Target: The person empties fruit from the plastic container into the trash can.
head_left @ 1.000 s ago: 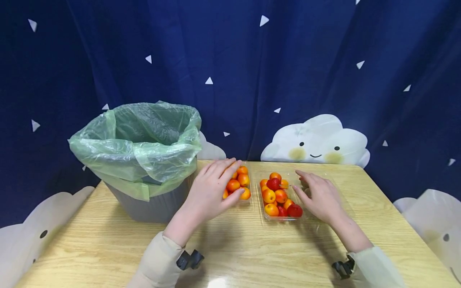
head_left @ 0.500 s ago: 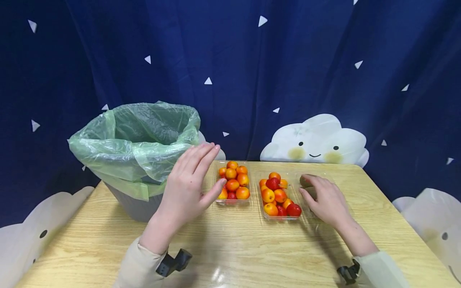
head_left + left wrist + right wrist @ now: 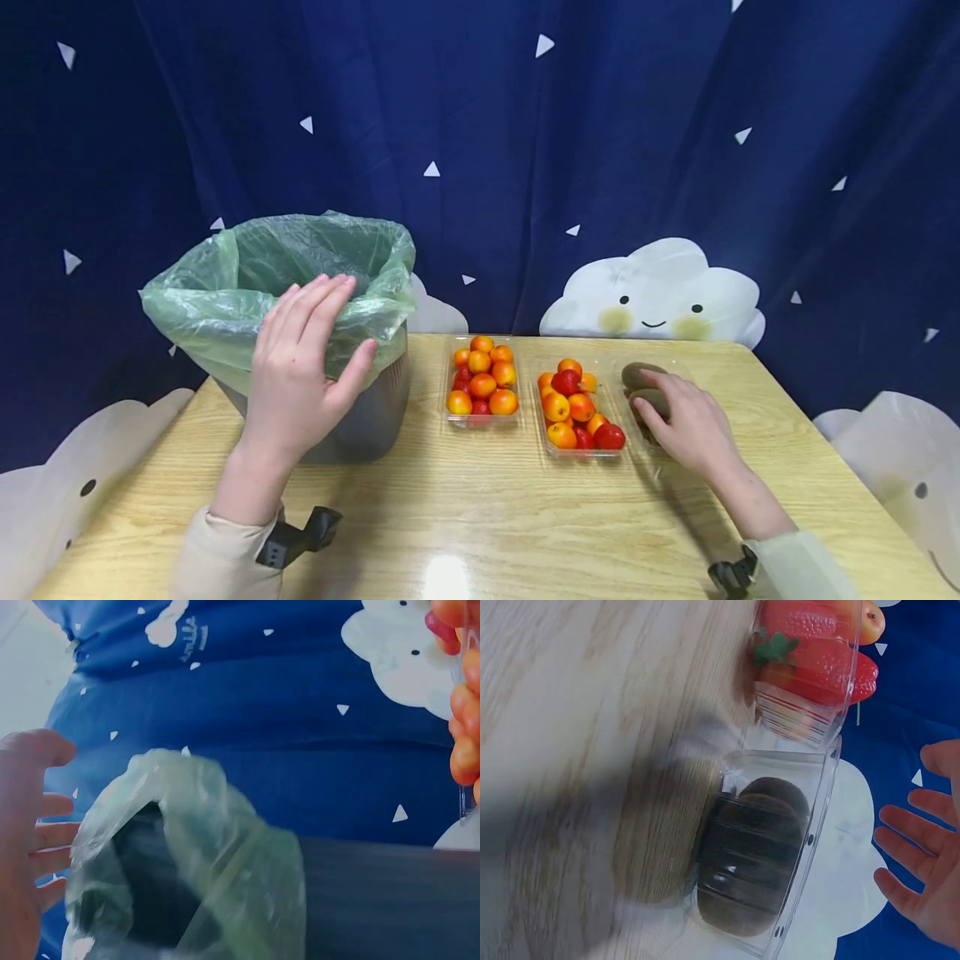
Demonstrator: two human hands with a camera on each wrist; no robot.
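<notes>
My left hand [image 3: 300,367], fingers extended and nothing held, is in front of the green bag [image 3: 202,308] lining a grey bin [image 3: 375,417]. In the left wrist view its fingertips are beside the bag's rim; whether they touch, I cannot tell. My right hand [image 3: 690,425] hovers over the right-hand clear plastic box [image 3: 780,760], fingers slightly bent. That box contains brown oval fruits like kiwis [image 3: 742,855], partly hidden by the hand in the head view. To its left, a clear box [image 3: 585,454] holds orange fruits [image 3: 581,407] and strawberries [image 3: 610,437].
Between the bin and the middle box stands another clear box [image 3: 483,422] of orange fruits and strawberries. All of these rest on a wooden table [image 3: 480,517]. A dark blue curtain [image 3: 480,100] with white clouds hangs directly behind the table.
My left hand has swept left, from over the left fruit box to the bin's front, uncovering that box. My right hand has shifted slightly right, showing more of the brown fruits.
</notes>
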